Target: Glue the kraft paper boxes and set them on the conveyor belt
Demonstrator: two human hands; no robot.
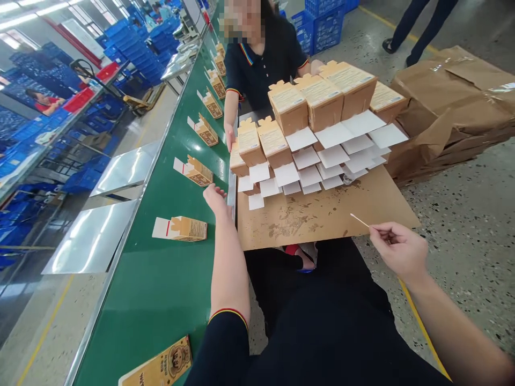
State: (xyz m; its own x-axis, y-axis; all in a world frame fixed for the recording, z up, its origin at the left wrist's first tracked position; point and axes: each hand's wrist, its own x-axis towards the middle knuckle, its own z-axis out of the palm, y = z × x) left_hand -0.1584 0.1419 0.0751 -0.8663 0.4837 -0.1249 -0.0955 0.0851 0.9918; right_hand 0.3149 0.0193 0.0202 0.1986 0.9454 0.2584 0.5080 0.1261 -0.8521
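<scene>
My right hand (398, 247) pinches a cotton swab (359, 220) between thumb and fingers, its white tip pointing left over the brown board (322, 220). At the green conveyor belt's edge, my left hand (215, 199) is beside a small printed carton (197, 172) with its white flap up. Its fingers are loosely bent and apart, with nothing visible in them; whether they touch the carton I cannot tell. Closer to me on the belt (161, 289) lies another open carton (189, 229). A flat-lying printed box (164, 367) is at the bottom.
Stacked cartons (285, 107) with white flaps cover the board's far part. Behind them stands a co-worker (257, 69), one hand by the stack's left side. A brown-paper-covered pile (454, 107) is at right. Blue crates (322, 27) stand at the back.
</scene>
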